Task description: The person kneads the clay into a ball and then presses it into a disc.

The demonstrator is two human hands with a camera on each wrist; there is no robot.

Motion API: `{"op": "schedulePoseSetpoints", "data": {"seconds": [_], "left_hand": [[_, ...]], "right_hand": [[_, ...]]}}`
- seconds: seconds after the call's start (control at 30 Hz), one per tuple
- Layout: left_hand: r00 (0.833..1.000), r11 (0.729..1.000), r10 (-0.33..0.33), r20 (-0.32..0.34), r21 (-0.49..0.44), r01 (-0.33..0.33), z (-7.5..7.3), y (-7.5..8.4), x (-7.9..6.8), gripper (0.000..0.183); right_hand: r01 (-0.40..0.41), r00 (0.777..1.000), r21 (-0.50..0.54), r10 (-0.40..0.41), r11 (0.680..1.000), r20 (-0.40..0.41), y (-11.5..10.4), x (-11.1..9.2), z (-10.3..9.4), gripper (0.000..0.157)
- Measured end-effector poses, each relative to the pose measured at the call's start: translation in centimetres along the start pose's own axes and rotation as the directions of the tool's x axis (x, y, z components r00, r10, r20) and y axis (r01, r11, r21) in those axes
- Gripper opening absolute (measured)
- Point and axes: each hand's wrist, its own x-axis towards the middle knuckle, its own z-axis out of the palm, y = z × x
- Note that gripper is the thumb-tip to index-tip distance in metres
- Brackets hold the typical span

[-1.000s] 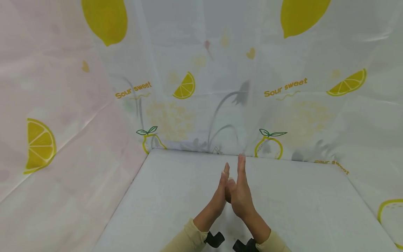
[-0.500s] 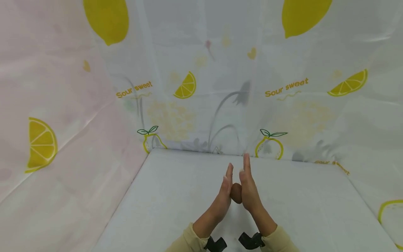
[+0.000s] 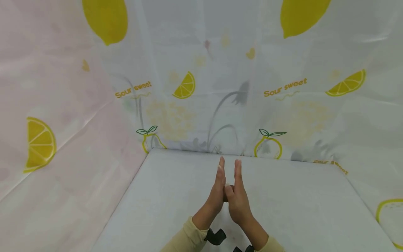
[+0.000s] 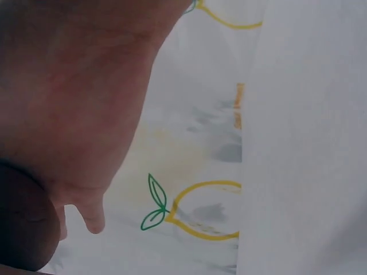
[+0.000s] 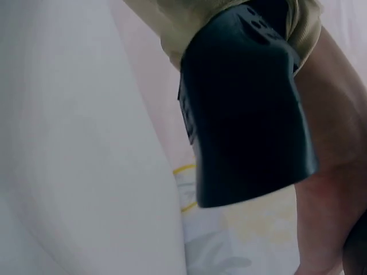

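Observation:
In the head view, a brown ball (image 3: 225,196) that looks like modelling clay sits between two facing palms, above the white table. My left hand (image 3: 216,192) presses on it from the left side with straight fingers pointing up and away. From the other side my right hand (image 3: 239,201) faces it, fingers straight too, its thumb covering part of the ball. The left wrist view shows the dark ball (image 4: 26,220) close up, beside the palm of the right hand (image 4: 86,109). In the right wrist view, the left hand (image 5: 327,229) appears beyond a black wrist camera (image 5: 246,120).
A white table top (image 3: 176,182) lies under the hands. Behind it hangs a pale lemon-print sheet (image 3: 201,115), with further sheeting along both sides. Black wrist cameras (image 3: 215,237) stick out inward from the beige sleeves (image 3: 185,238), close to each other.
The palms rub back and forth with the ball between them. Since half a second ago both hands have shifted left; the left slid forward, the right drew back, and its thumb now overlaps the ball.

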Motion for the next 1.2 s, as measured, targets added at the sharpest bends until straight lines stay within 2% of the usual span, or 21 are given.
{"op": "schedulePoseSetpoints", "data": {"seconds": [0.2,0.37,0.5,0.57,0.67,0.8,0.97,1.07,1.2], "left_hand": [[0.999,0.999,-0.041,0.003,0.007,0.041,0.1,-0.2,0.2,0.077],[0.996,0.998,-0.066,0.066,0.013,0.065,0.5,-0.6,-0.1,0.076],[0.992,0.999,-0.052,0.118,-0.001,0.053,0.8,-0.7,-0.5,0.077],[0.989,0.998,-0.052,0.139,-0.011,0.054,1.0,-0.7,-0.6,0.079],[0.983,0.997,-0.065,0.173,-0.028,0.071,1.2,-0.6,-0.9,0.08],[0.975,0.996,-0.072,0.211,-0.038,0.082,1.3,-0.4,-1.1,0.08],[0.975,0.999,-0.029,0.22,-0.031,0.036,1.0,0.1,-1.0,0.08],[0.981,1.0,-0.01,0.195,-0.009,0.012,0.6,0.5,-0.7,0.079],[0.989,0.999,-0.012,0.149,0.05,0.004,0.2,0.4,-0.4,0.078]], "right_hand": [[0.064,0.998,-0.065,-0.064,0.996,-0.004,-0.9,0.1,-0.2,0.071],[0.099,0.995,-0.054,-0.101,0.994,-0.027,-1.8,0.7,-0.9,0.07],[0.134,0.99,-0.011,-0.135,0.991,-0.034,-2.2,1.6,-1.5,0.068],[0.114,0.993,0.033,-0.113,0.993,-0.024,-2.2,2.1,-1.9,0.067],[0.022,1.0,0.137,-0.023,0.99,0.012,-1.8,2.8,-2.6,0.065],[-0.085,0.995,0.263,0.069,0.961,0.067,-0.7,3.6,-3.4,0.062],[-0.153,0.985,0.33,0.117,0.932,0.127,0.8,3.3,-3.3,0.062],[-0.156,0.983,0.341,0.112,0.927,0.144,1.4,2.3,-2.6,0.061],[-0.095,0.992,0.3,0.066,0.949,0.105,1.7,1.0,-1.4,0.058]]}}
